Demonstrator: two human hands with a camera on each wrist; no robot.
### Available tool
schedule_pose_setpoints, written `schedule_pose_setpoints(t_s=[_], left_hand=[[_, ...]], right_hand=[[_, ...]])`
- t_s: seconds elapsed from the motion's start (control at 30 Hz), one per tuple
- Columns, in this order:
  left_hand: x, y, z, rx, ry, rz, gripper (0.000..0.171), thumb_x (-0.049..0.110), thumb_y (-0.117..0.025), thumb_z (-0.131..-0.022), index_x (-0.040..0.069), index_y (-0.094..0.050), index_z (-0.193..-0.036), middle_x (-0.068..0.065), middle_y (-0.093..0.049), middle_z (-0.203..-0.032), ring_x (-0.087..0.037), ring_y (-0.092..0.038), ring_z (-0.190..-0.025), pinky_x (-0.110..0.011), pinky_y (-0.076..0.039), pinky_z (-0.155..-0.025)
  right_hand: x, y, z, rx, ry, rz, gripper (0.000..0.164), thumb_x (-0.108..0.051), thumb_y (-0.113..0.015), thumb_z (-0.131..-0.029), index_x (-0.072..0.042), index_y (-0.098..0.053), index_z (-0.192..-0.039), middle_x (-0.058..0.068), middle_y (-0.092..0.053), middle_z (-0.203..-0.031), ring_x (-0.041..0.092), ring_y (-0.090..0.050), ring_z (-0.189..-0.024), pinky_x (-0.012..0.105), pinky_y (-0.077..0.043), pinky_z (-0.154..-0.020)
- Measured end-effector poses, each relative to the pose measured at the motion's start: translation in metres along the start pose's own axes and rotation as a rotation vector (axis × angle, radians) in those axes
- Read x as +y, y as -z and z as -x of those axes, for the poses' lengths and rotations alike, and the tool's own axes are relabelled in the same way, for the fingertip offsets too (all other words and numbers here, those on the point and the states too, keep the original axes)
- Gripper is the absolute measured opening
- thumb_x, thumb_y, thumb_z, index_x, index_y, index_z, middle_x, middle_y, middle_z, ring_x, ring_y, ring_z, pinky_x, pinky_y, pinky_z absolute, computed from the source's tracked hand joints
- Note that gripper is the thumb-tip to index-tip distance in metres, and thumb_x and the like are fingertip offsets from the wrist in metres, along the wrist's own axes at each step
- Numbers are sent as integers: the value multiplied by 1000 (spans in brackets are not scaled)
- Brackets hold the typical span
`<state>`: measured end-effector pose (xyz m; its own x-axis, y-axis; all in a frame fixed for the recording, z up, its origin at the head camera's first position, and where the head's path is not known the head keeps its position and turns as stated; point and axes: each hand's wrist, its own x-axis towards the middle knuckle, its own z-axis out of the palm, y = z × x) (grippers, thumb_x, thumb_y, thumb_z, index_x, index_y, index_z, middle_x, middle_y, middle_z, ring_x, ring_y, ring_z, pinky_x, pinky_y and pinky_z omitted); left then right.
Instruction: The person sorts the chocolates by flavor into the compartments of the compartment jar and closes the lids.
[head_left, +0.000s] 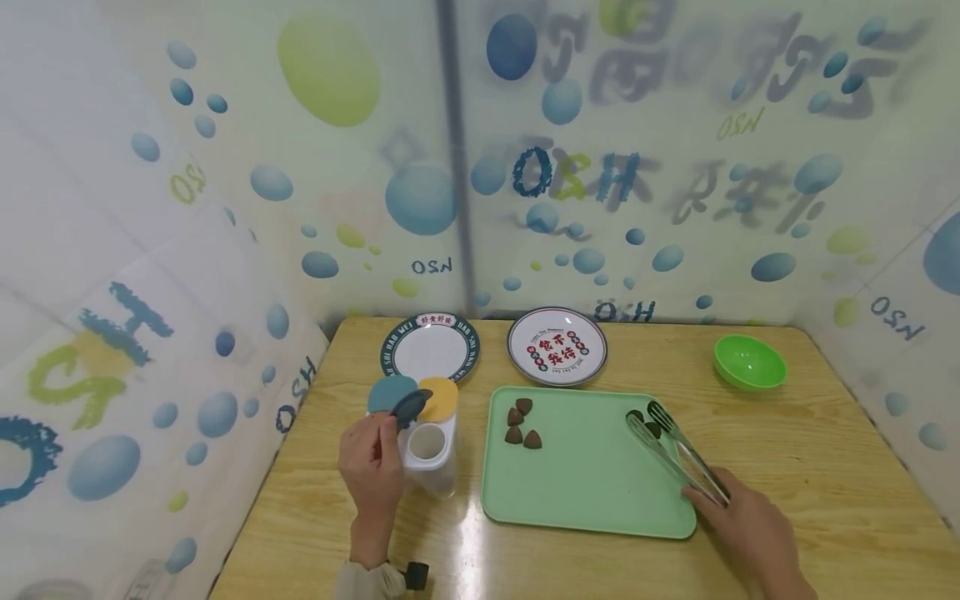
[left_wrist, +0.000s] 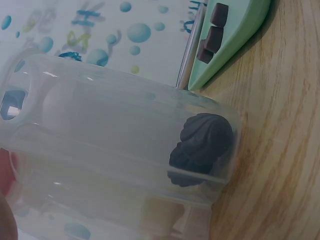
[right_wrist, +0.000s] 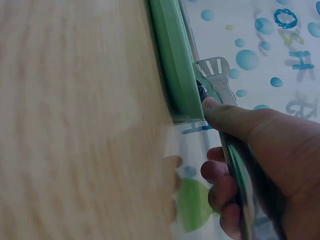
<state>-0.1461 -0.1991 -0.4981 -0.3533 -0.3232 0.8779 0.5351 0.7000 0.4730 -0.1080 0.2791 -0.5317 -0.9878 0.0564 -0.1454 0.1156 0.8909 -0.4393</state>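
My left hand (head_left: 372, 462) pinches the raised dark blue lid (head_left: 410, 407) of a clear storage container (head_left: 435, 475), leaving one round mouth uncovered. Teal (head_left: 392, 393) and yellow (head_left: 439, 400) lids cover its other compartments. Dark ridged pieces (left_wrist: 202, 145) lie at the bottom of one compartment in the left wrist view. In my right hand (head_left: 753, 525) are metal tongs (head_left: 678, 454), their tips over a few dark pieces (head_left: 652, 430) on the right side of the green tray (head_left: 585, 492). Several brown triangular pieces (head_left: 514, 417) sit at the tray's upper left.
Behind the container stands a plate with a dark green rim (head_left: 390, 354). A white plate with red lettering (head_left: 557, 346) is just behind the tray. Toward the back right is a bright green bowl (head_left: 750, 363). Bubble-printed sheets (head_left: 420, 100) enclose the wooden table (head_left: 840, 467).
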Motion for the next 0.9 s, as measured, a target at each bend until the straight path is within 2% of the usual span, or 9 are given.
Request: schedule_pose_setpoints(t_s=[0.1,0.3,0.5,0.73,0.9], left_hand=[[0,0,0,-6,3,-3,18,4,-65,-92,-5,-70,-78,-15,-67,-71,-30,-63,-71,-19,-46,-93],[-2,0,0,2,-8,5,20,5,-66,-93,-5,-70,-76,-16,-69,-74,-32,-65,-73,-19,-46,-92],[-3,-1,1,9,-16,12,22,7,-65,-94,-4,-70,-76,-16,-70,-74,-32,-65,-74,-19,-46,-92],[-1,0,1,-15,1,4,18,4,-65,-93,-4,-69,-77,-15,-69,-73,-31,-64,-74,-18,-45,-93],[0,0,0,-13,-2,10,20,4,-65,-93,-3,-68,-75,-14,-68,-72,-30,-63,-73,-19,-46,-91]], right_hand=[[0,2,-4,-1,27,28,75,-66,-55,-92,-3,-56,-132,1,-58,-74,19,-51,-66,34,-39,-54],[-2,8,-12,-25,50,53,76,-66,-56,-91,-3,-56,-133,12,-69,-94,24,-62,-76,41,-46,-57],[-3,8,-16,-39,55,55,71,-66,-54,-92,-8,-58,-131,8,-68,-92,21,-58,-73,36,-42,-56],[-3,8,-17,-33,55,58,67,-65,-55,-92,-9,-60,-130,12,-70,-96,25,-63,-75,41,-45,-56],[-3,7,-17,-37,57,47,66,-63,-56,-92,-10,-60,-131,11,-70,-95,22,-61,-73,40,-44,-56]])
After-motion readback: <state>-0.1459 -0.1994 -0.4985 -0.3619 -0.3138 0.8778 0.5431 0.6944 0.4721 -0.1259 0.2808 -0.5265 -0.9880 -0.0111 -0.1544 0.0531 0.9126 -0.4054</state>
